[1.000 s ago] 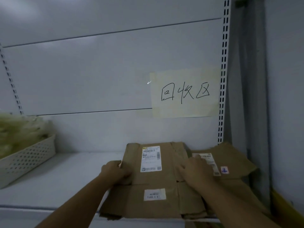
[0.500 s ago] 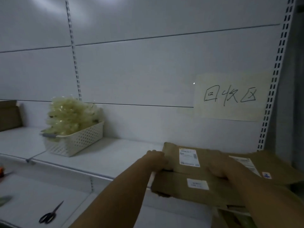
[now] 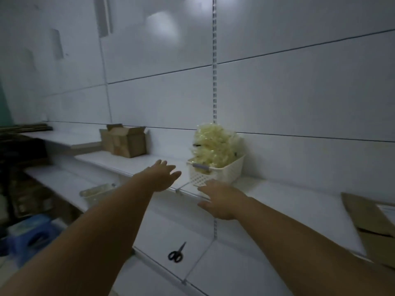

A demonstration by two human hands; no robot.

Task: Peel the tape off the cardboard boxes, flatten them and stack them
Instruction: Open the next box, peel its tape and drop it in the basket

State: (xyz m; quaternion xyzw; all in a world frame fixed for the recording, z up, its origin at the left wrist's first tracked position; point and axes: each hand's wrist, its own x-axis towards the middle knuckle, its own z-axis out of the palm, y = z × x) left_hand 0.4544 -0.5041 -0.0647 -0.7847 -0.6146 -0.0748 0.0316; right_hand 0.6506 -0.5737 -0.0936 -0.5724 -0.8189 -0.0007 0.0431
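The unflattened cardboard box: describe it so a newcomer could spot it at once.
Follow the upper white shelf leftward along the panelled wall. The unflattened cardboard box stands on it, left of the white basket heaped with pale yellow stuff. It is the only brown carton on that shelf standing upright with its top flaps open; the cardboard at the far right lies flat.

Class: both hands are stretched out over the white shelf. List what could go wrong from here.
1. The right hand is close to the white perforated basket heaped with pale crumpled material; a brush could tip it.
2. The flattened brown cardboard at the right seems to overhang the white shelf edge and might slide off.
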